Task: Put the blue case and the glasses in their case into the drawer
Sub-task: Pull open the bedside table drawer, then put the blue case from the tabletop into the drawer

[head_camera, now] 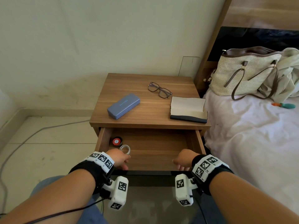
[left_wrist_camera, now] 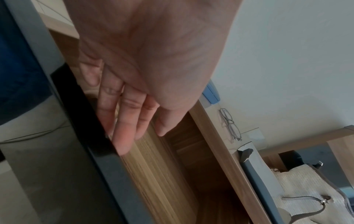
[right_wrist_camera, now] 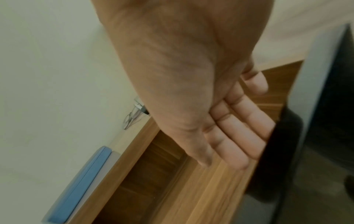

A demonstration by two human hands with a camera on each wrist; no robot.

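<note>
A closed blue case (head_camera: 123,105) lies on the left of the wooden nightstand top (head_camera: 150,109). Dark-framed glasses (head_camera: 159,90) rest unfolded toward the back, and an open case (head_camera: 188,109) with a cream lining and dark shell sits at the right. Below, the drawer (head_camera: 199,141) stands pulled out. My left hand (head_camera: 120,160) and right hand (head_camera: 183,161) are at the drawer's dark front edge, fingers straight and relaxed, holding nothing. The wrist views show the left fingers (left_wrist_camera: 122,121) and right fingers (right_wrist_camera: 239,136) against that edge, with the blue case (right_wrist_camera: 80,188) beyond.
Inside the drawer at the left are a small round tin with a red lid (head_camera: 116,141) and a roll of clear tape (head_camera: 124,149). A bed (head_camera: 252,135) with a woven handbag (head_camera: 242,73) adjoins on the right. A cable (head_camera: 21,143) runs across the floor at left.
</note>
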